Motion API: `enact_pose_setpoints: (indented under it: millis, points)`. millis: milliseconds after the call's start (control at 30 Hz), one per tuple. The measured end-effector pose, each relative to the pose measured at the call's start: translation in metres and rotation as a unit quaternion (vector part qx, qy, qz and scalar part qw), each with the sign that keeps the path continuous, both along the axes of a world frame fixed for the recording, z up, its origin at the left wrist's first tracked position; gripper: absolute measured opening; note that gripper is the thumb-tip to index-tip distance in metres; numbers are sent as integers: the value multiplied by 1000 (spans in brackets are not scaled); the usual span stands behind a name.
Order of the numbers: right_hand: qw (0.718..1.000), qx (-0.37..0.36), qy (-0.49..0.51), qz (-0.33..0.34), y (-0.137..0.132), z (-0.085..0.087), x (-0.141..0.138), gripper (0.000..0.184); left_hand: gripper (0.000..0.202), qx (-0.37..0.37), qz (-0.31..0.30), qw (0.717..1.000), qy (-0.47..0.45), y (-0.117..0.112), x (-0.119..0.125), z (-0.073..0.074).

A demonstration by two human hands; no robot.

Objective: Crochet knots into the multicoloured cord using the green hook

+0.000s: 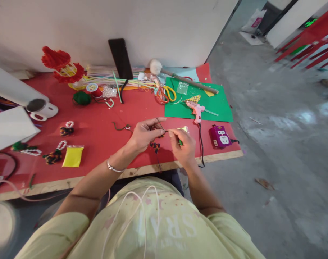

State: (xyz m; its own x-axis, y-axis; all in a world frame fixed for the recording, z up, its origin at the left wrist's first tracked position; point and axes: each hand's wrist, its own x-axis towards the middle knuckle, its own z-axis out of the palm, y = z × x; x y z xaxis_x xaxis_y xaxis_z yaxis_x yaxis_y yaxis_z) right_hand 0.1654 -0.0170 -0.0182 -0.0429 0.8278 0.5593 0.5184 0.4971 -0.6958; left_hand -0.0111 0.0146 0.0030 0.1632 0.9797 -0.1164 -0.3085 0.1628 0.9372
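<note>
My left hand (145, 135) is closed in a pinch on a small dark multicoloured crochet piece (154, 146), which hangs below the fingers. A strand of dark yarn (160, 123) runs over its raised index finger. Facing it, my right hand (184, 145) pinches a thin crochet hook (181, 142); a green bit of the handle shows under the fingers. The hook's tip meets the work between both hands, its exact place in the stitches too small to tell. A yarn tail drops toward the table's front edge. Left of my hands lies a short dark green yarn piece (121, 126).
The red table (99, 115) carries finished pieces with pearl loops (53, 156), a yellow packet (73, 156), a mug (42, 109) and green yarn (82, 98). A phone (121, 58) leans on the wall. Scissors (169, 94), a pink glue gun (196, 110) and purple power socket (220, 136) lie right.
</note>
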Motion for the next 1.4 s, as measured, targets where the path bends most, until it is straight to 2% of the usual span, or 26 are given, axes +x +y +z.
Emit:
enact_pose_setpoints:
  millis: [67,167,267,367,567,767,967,1400]
  points:
    - [991,-40,126,-15,1,1,1,38,50,-16,2,1000,-16,0,-1,-2]
    - [958,-36,276,-69,2,0,5,67,48,-34,0,999,-37,1,-3,-4]
    - [954,-52,267,-126,-3,-5,6,77,46,-58,0,997,-57,3,-4,-5]
    - [964,-58,230,-120,-11,-9,2,77,46,-92,-1,993,-77,4,-4,-4]
    - [950,-50,297,-78,-11,-13,-4,64,43,-137,-9,983,-119,5,-5,-2]
    - [957,-58,274,-77,-9,-14,-5,64,43,-119,-7,987,-111,4,-5,-3]
    - [946,-57,310,-82,-9,-14,-4,62,42,-128,-10,985,-112,4,-6,-4]
    - [945,-84,309,-71,-9,-15,-4,68,41,-127,-33,984,-117,3,-4,-1]
